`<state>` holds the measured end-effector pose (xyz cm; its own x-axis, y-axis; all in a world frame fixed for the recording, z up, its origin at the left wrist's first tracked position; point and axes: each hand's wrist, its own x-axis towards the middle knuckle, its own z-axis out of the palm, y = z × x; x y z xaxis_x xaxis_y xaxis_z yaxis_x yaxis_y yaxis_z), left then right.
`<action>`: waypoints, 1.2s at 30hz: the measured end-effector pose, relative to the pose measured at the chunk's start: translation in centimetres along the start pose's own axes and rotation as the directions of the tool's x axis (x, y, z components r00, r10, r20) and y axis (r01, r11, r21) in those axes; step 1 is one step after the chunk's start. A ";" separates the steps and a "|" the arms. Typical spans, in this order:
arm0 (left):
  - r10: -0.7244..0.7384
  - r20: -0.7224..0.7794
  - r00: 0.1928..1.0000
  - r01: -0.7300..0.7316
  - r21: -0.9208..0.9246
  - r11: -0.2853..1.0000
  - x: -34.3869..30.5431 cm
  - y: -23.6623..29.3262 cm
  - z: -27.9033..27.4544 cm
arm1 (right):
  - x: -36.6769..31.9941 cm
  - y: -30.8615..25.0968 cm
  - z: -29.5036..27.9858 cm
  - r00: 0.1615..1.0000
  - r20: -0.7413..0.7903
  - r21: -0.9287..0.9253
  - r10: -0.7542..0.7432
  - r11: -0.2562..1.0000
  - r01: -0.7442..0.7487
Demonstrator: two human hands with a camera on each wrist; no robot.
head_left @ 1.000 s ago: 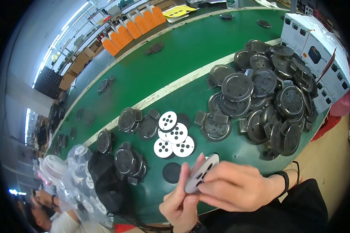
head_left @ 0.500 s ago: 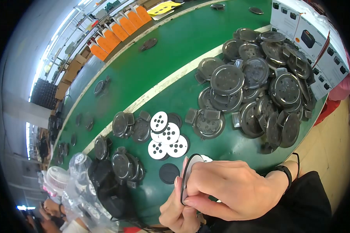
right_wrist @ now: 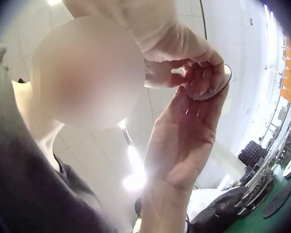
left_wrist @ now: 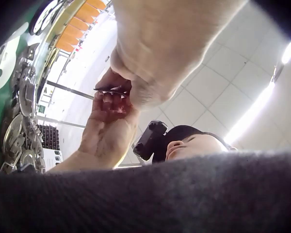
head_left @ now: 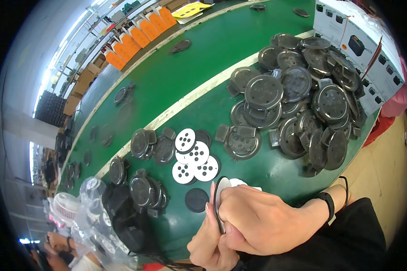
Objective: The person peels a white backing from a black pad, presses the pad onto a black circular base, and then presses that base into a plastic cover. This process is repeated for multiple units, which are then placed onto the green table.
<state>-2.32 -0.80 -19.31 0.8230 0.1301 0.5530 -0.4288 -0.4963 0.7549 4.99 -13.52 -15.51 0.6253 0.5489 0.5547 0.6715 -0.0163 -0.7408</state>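
A thin round disc (head_left: 218, 198) with a pale face and a black rim stands on edge between my hands in the head view. My left hand (head_left: 210, 246) holds it from behind, fingers extended along its back. My right hand (head_left: 262, 221) curls against the pale face, its thumb low by the edge; the knuckles hide most of that face. From the right wrist, the disc (right_wrist: 223, 85) shows between the right fingers and the left fingertips. In the left wrist view it appears as a thin dark edge (left_wrist: 111, 91).
White discs with black holes (head_left: 198, 154) overlap on the green table beside a plain black disc (head_left: 196, 200). Dark metal-rimmed round parts (head_left: 264, 92) heap up at right, before printed boxes (head_left: 357, 49). Clear plastic bags (head_left: 92, 226) and a black bag (head_left: 126, 217) lie left.
The disc has turned from showing its holed face to nearly edge-on, and my right hand has closed in over its face. In the last half second the right thumb shifts slightly upward.
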 end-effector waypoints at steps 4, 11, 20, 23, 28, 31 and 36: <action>-0.110 0.046 0.993 0.115 -0.129 0.985 0.6 2.5 -0.6 | 0.3 0.3 -1.1 0.991 0.127 0.249 -0.044 0.968 0.011; 0.053 0.010 0.999 -0.050 -0.181 0.982 1.2 1.2 0.0 | 0.4 0.1 -1.5 0.991 0.130 0.346 -0.030 0.938 -0.017; -0.249 -0.119 0.961 0.255 0.041 0.966 1.1 0.8 0.2 | -0.6 2.1 -1.7 0.980 0.148 0.306 0.134 0.936 -0.175; -0.593 -0.087 0.800 0.513 -0.412 0.753 1.0 -0.6 -0.8 | -1.8 4.1 -3.8 0.915 0.261 0.308 0.306 0.872 -0.380; -0.612 -0.080 0.787 0.478 -0.550 0.685 0.9 -2.1 -2.5 | -3.5 5.0 -5.0 0.906 0.326 -0.035 0.270 0.961 -0.274; -0.613 -0.170 0.771 0.419 -0.589 0.691 1.8 -1.3 -2.5 | -4.0 5.3 -3.1 0.934 0.350 -0.401 0.075 0.913 0.077; -0.622 0.051 0.781 0.512 -0.623 0.591 2.5 -1.2 -0.5 | -4.7 5.2 -1.5 0.952 0.291 -0.601 -0.092 0.757 0.256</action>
<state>0.10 0.57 -18.67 0.9289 0.3662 -0.0556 -0.0647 0.3082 0.9491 6.14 -17.46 -21.34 0.4182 0.7674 0.4861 0.9077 -0.3734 -0.1913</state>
